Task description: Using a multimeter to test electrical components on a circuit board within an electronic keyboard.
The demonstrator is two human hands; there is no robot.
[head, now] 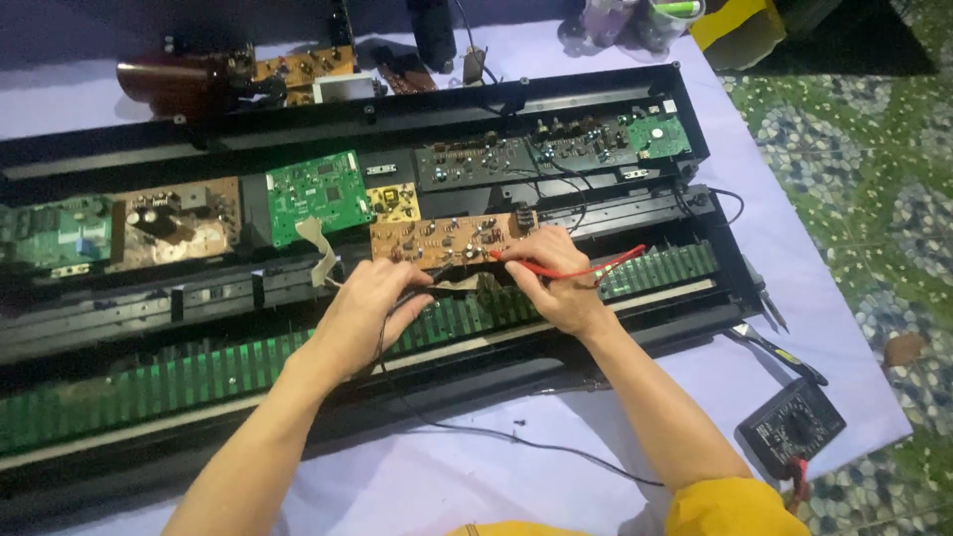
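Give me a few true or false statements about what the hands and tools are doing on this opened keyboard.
1. The right hand holds a red probe. True.
2. The left hand holds a screwdriver. False: it holds a black probe lead.
3. The multimeter lies on the cloth to the right. True.
4. Both probes touch the green circuit board. False: they meet at the brown board.

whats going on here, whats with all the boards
A person has a long black electronics case opened up on a pale cloth. The right hand holds a red test probe against a brown circuit board; the left hand holds a black lead beside it. A black multimeter lies on the cloth nearby.
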